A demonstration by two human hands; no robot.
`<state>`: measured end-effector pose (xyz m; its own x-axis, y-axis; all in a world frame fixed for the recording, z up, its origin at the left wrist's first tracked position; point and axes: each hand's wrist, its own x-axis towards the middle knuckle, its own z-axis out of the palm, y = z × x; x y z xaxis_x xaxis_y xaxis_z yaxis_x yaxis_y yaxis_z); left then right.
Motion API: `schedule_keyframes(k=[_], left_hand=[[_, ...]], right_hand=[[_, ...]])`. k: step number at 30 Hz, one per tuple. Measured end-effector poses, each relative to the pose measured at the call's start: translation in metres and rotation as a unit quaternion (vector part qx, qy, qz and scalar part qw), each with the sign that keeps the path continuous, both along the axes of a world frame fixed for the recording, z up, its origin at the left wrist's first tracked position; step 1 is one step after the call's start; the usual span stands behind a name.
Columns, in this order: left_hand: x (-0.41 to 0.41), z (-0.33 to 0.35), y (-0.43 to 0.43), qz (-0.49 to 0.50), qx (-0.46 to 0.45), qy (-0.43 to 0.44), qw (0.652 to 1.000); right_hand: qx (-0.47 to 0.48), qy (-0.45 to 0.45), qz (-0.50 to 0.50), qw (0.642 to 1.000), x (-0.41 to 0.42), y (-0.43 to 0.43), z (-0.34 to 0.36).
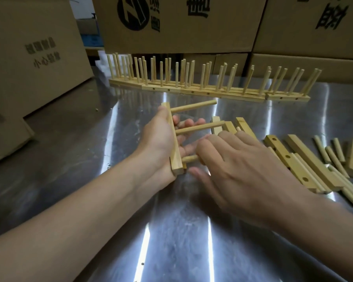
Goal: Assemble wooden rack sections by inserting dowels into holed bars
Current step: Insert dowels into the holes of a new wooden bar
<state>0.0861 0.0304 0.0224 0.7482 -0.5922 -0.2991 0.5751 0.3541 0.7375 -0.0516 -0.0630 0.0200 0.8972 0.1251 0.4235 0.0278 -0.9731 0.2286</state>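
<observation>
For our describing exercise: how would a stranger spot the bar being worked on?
On the shiny metal table, near its middle, the left hand holds a bar. Unlike the loose bars lying at right, it carries three pegs pointing sideways.

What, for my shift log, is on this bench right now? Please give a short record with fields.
surface: metal table
left hand: holds the holed bar
seated in bar: upper dowel, middle dowel
right hand: grips the lowest dowel, whose end meets the bar near its near end
done: finished sections in a row at the far edge
spare, right side: loose bars, loose dowels
behind: cardboard boxes
</observation>
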Motion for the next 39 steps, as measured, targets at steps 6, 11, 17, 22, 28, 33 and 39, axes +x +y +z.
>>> schedule_keyframes(k=[6,11,17,22,28,33,39], left_hand=[[-0.007,0.002,0.001,0.043,0.008,0.029,0.999],[-0.004,0.002,-0.001,0.088,0.028,0.035,0.995],[-0.001,0.001,-0.001,0.110,0.030,-0.031,0.993],[-0.008,0.000,-0.002,0.118,0.032,-0.084,0.989],[-0.018,0.011,-0.007,0.117,-0.014,-0.121,0.986],[-0.022,0.008,-0.007,0.104,-0.048,-0.152,0.982],[-0.012,0.002,-0.010,0.103,-0.026,-0.184,0.977]], right_hand=[[0.007,-0.026,-0.062,0.998,0.015,0.009,-0.007],[0.010,0.014,-0.052,0.999,0.028,0.003,-0.005],[0.044,-0.002,0.019,0.999,0.036,-0.003,-0.001],[0.039,0.007,0.076,0.996,0.032,0.004,0.002],[0.004,0.010,0.059,0.998,0.032,0.000,0.017],[0.003,0.028,0.057,0.998,0.021,0.001,0.023],[-0.023,0.081,-0.028,0.996,0.014,0.002,0.026]])
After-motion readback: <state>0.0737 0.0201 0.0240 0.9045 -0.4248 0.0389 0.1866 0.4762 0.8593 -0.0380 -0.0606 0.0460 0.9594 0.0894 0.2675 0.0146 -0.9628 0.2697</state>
